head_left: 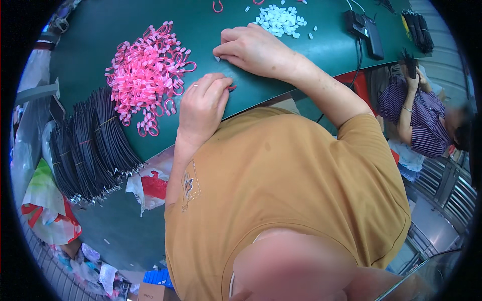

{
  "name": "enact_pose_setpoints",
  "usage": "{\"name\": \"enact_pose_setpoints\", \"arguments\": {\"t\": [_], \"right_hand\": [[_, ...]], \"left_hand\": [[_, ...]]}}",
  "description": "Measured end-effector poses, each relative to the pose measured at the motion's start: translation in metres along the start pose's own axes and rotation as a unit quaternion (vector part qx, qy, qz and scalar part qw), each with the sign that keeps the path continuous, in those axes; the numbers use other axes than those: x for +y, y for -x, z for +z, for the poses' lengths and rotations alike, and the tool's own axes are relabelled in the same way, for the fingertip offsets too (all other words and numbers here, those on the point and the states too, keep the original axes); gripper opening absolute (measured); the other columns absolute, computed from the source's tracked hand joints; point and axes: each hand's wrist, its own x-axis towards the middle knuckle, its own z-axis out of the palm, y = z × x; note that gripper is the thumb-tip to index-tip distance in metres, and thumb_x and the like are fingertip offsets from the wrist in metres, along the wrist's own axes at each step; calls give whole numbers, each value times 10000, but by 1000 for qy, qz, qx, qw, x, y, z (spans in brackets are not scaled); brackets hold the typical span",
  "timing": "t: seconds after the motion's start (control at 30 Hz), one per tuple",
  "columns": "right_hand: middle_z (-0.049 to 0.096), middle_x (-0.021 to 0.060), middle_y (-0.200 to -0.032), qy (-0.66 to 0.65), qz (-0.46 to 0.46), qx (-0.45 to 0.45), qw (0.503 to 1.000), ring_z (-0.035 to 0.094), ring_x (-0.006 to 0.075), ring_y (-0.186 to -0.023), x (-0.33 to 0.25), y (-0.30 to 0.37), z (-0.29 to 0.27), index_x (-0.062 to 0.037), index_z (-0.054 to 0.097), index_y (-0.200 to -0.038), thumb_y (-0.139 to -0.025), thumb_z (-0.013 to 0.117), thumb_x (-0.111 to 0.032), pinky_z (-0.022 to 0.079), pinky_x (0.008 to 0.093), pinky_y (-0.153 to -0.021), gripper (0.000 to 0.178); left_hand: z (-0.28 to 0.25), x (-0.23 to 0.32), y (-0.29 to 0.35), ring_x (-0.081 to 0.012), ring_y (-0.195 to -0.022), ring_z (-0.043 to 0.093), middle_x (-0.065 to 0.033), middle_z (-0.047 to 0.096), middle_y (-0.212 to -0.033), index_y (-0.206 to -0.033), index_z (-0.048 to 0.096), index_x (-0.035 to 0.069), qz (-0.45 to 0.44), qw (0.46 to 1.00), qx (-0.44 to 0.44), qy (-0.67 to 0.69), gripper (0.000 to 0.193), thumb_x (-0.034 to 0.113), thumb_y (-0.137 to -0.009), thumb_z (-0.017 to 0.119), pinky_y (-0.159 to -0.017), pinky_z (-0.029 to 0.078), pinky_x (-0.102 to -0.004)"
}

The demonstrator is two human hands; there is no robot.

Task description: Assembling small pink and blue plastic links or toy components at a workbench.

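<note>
My left hand [202, 106] is closed near the table's front edge, a ring on one finger. A short red cord end [232, 88] sticks out from between its thumb and fingers; the rest is hidden. My right hand [256, 51] is bent in a pinch just above and to the right. At its fingertips is a small whitish plastic piece [217, 58]. Beyond the right hand lies a loose pile of small whitish plastic pieces [281, 20]. Left of both hands is a big heap of pink cord loops [145, 75] with pale end pieces.
Bundles of black cords [90, 145] lie at the green table's [201, 15] left edge. A black power adapter [365, 32] with cables sits at the right, near more black bundles [417, 31]. Another person [414, 110] in a striped top handles black strands at far right.
</note>
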Motion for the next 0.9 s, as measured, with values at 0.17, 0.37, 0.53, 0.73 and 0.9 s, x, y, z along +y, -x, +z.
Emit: {"name": "enact_pose_setpoints", "arguments": {"t": [0.17, 0.37, 0.53, 0.73, 0.9], "right_hand": [[665, 5, -1005, 38, 2, 39, 999, 699, 212, -983, -2, 0, 17, -173, 808, -1131, -1018, 744, -253, 471, 404, -887, 152], [671, -5, -996, 34, 3, 66, 997, 697, 205, -981, -3, -4, 25, -171, 811, -1120, -1008, 751, -234, 454, 399, -900, 142], [698, 12, -988, -151, 53, 18, 987, 699, 221, -957, -3, 12, -4, -132, 812, -1119, -1008, 739, -187, 475, 391, -898, 144], [710, 11, -995, -269, 59, -30, 961, 697, 218, -956, -6, 34, -11, -123, 806, -1120, -1016, 731, -180, 479, 366, -976, 140], [697, -8, -1010, -155, 11, -39, 987, 687, 195, -1011, -14, 37, -7, -148, 807, -1100, -1035, 707, -197, 409, 424, -1093, 129]], "left_hand": [[0, 0, -1, -298, -962, 737, -85, 739, -1069, -1090, 724, 69, 8, 1000, 5, -1, 232, -1, -878, 786, -837, 591, -430], [-2, 1, -1, -307, -941, 731, -87, 735, -1053, -1064, 708, 65, 14, 1000, -1, 1, 218, -16, -873, 776, -827, 589, -435], [0, -1, 1, -317, -918, 729, -95, 738, -1032, -1030, 688, 66, 1, 1000, 4, 13, 201, -25, -872, 772, -809, 585, -436], [-2, 5, -3, -329, -923, 762, -129, 769, -1017, -1005, 679, 30, -13, 1000, -5, 9, 216, -89, -854, 778, -771, 602, -421], [2, 1, -1, -315, -877, 732, -85, 743, -991, -992, 685, 75, -8, 1000, 12, 8, 179, -10, -875, 791, -759, 579, -431]]}}
